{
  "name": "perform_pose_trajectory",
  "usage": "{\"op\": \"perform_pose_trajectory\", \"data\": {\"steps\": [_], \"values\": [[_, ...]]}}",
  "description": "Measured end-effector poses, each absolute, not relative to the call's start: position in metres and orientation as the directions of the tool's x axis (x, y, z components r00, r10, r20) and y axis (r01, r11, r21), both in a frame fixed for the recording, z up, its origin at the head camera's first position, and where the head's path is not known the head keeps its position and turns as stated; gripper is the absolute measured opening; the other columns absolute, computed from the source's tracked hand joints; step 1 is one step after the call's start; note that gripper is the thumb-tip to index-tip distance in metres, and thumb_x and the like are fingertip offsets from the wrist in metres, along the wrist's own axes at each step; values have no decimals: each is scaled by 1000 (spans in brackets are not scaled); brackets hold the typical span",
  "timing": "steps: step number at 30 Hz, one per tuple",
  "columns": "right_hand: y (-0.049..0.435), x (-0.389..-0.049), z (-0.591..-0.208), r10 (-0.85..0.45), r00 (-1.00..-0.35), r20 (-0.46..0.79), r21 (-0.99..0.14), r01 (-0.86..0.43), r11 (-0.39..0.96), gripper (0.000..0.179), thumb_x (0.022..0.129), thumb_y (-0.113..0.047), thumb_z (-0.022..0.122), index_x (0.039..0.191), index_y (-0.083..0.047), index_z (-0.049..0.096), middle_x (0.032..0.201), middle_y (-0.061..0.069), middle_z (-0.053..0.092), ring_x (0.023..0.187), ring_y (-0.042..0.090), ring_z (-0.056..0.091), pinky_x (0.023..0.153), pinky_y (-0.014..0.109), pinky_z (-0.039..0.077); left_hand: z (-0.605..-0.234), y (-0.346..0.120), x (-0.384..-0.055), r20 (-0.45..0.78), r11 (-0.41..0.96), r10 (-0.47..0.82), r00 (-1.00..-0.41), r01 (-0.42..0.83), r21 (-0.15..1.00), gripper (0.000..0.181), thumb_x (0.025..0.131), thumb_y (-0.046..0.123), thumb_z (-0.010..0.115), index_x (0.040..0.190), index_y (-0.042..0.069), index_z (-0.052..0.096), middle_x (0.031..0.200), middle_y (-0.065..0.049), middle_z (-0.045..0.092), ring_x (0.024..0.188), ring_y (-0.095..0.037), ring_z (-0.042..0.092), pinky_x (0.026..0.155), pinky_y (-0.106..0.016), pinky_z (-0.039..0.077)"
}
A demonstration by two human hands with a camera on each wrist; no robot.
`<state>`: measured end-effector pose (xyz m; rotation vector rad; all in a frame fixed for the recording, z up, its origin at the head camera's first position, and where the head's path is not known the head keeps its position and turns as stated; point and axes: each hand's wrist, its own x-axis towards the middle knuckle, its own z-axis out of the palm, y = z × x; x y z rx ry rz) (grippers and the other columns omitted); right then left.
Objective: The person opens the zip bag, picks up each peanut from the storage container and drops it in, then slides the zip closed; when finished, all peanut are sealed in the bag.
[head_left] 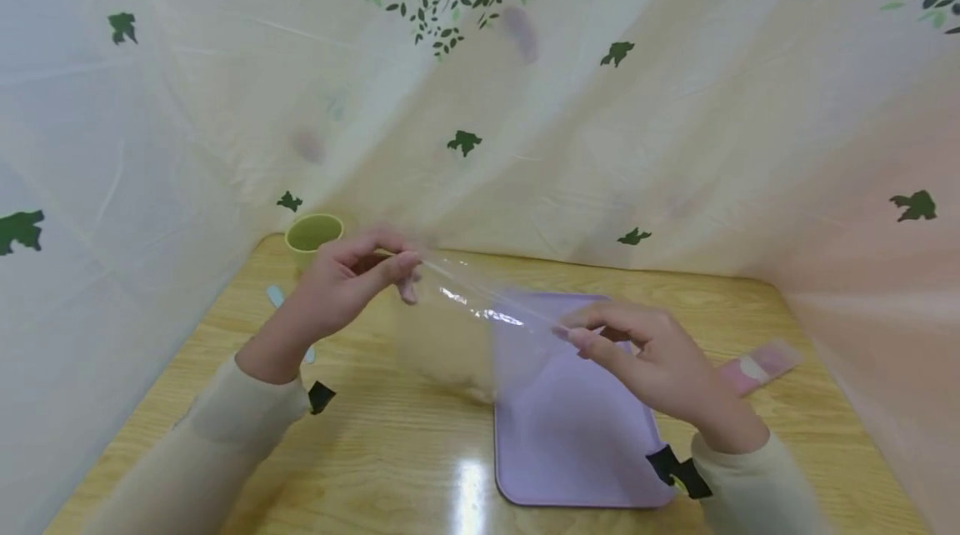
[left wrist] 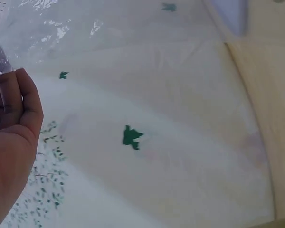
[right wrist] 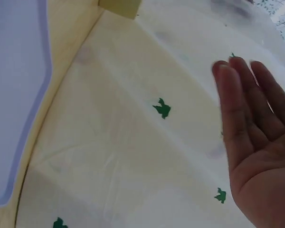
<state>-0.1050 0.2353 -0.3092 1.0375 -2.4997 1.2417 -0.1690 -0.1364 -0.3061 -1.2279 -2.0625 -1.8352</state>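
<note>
A clear, shiny plastic bag [head_left: 450, 335] hangs stretched between my two hands above the table. My left hand [head_left: 348, 277] pinches its upper left edge between thumb and fingers; the left wrist view shows the see-through film [left wrist: 95, 28] spreading away from the left hand [left wrist: 14, 109]. Lower down, my right hand [head_left: 637, 352] pinches the other end of that edge with thumb and forefinger. In the right wrist view, the fingers of the right hand [right wrist: 261, 128] are fairly straight, their tips near the film. Part of a purple tray [head_left: 577, 435] shows through the bag.
The tray lies on the wooden table [head_left: 390, 452], under and beside my right hand. A green cup [head_left: 315, 233] stands at the back left. Behind my left wrist lies a partly hidden light blue thing [head_left: 275, 295]. A pink packet [head_left: 761, 367] lies right. Printed cloth [head_left: 525, 185] surrounds the table.
</note>
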Motion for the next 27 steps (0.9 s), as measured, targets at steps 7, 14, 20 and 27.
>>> {"op": "perform_pose_trajectory", "data": {"steps": [7, 14, 20, 27], "values": [[215, -95, -273, -518, -830, 206, -675, -503, 539, 33, 103, -35, 73, 136, -34, 71, 129, -12, 77, 107, 7, 73, 86, 28, 62, -283, -129, -147, 592, 39, 500, -632, 699, 714, 14, 101, -4, 69, 108, 7, 75, 91, 1, 70, 81, -15, 74, 73, -25, 59], [188, -95, -259, -477, -846, 238, -669, -499, 551, 9, 99, -34, 79, 108, -33, 82, 102, -17, 81, 90, 1, 74, 84, 27, 63, -281, -119, -138, 591, 33, 487, -643, 690, 724, 14, 100, -5, 70, 105, 6, 75, 90, -4, 70, 78, -16, 76, 71, -27, 60], [184, -99, -258, -465, -859, 214, -676, -474, 564, 5, 100, -35, 78, 102, -33, 82, 92, -18, 79, 84, 1, 71, 80, 26, 62, -289, -115, -137, 569, -27, 491, -659, 642, 766, 8, 102, 0, 69, 108, 1, 74, 89, -6, 72, 78, -17, 76, 75, -28, 62], [181, -98, -255, -477, -853, 213, -696, -475, 538, 4, 100, -32, 79, 98, -31, 81, 87, -15, 78, 78, 6, 70, 75, 26, 62, -291, -107, -131, 503, -71, 556, -662, 565, 822, 16, 100, -1, 72, 115, -2, 71, 99, 2, 72, 82, -15, 75, 71, -31, 62]]}}
